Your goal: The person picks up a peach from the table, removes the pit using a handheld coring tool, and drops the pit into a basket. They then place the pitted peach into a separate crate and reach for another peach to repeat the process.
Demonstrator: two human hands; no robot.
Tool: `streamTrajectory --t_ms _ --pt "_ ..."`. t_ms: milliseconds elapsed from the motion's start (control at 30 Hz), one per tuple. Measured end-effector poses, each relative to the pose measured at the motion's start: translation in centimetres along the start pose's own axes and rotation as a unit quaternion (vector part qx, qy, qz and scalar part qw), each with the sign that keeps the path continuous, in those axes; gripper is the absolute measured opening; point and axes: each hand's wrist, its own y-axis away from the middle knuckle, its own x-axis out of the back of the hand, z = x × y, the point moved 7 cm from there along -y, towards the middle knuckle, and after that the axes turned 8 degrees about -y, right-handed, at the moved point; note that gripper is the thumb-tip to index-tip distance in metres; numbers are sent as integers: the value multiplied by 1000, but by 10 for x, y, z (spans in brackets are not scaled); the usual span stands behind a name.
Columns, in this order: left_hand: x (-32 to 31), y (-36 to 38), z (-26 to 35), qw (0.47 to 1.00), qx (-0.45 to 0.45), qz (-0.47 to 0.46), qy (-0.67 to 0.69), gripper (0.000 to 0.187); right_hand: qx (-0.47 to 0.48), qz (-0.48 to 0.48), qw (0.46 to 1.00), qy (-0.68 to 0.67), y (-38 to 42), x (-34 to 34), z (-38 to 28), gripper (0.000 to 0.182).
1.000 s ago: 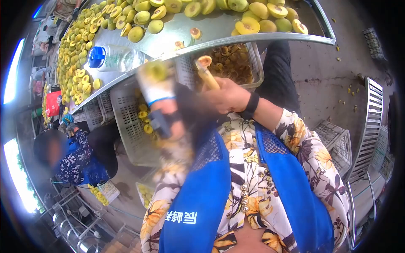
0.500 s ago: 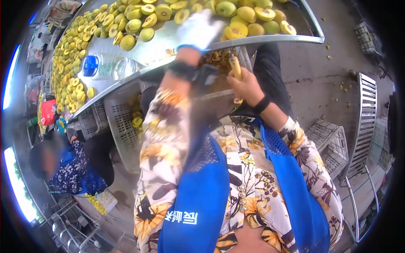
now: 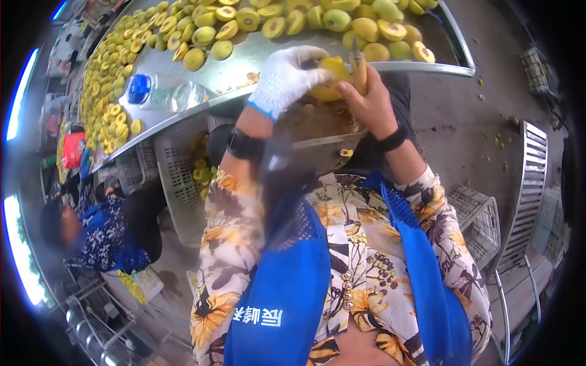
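Note:
My left hand (image 3: 285,80), in a white knit glove, is closed around a yellow peach (image 3: 326,91) just past the near edge of the metal table. Close beside the fruit, my bare right hand (image 3: 375,108) grips a small hand tool (image 3: 359,75) with a yellowish handle and a narrow metal tip pointing away from me. Its thumb reaches up to the peach. Beneath both hands is a container (image 3: 326,140) with brown bits in it, partly hidden. Many halved and whole peaches (image 3: 247,19) lie across the table.
A clear bottle with a blue cap (image 3: 139,89) lies on the metal table (image 3: 235,68). Under its edge stands a white crate (image 3: 177,183) with fruit pieces. At left sits another person (image 3: 113,235). A crate (image 3: 473,222) and a slatted metal rack (image 3: 530,183) stand at right.
My left hand has come back from the fruit pile toward me and now holds a peach. My right hand has raised the tool up to it.

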Motion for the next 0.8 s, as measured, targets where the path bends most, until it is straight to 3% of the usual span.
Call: streamTrajectory --t_ms 67,100,167,233,267,300,333,400,467,533,600,800 --pt "8 21 5 999 -16 51 8 36 -123 -59 963 -234 1 -25 4 40" --pt "12 32 0 988 19 98 120 37 -184 -87 917 -344 4 -40 3 38" --pt "5 53 -18 919 84 183 338 41 -264 -66 887 -373 14 -58 13 33" --pt "4 66 -26 967 36 228 111 38 -289 -50 897 -332 26 -69 19 31" --pt "5 73 -23 965 21 260 -3 37 -269 -48 921 -277 28 -72 18 32" --pt "-14 71 -55 872 193 272 357 36 -249 -45 942 -220 29 -74 19 33" --pt "-13 71 -60 871 191 268 364 38 -175 -51 983 -7 29 -68 20 31" --pt "-7 70 -70 868 185 262 379 43 -149 -94 984 39 35 -63 16 34" --pt "4 70 -60 928 118 279 218 52 -151 -140 975 82 42 -60 4 34" --pt "3 70 -54 938 109 271 186 57 -182 -171 961 119 48 -65 0 34" --pt "-6 67 -51 913 154 249 283 56 -181 -194 955 133 51 -67 -1 31" --pt "-4 72 -48 899 133 279 308 49 -178 -197 954 140 55 -73 -2 23"
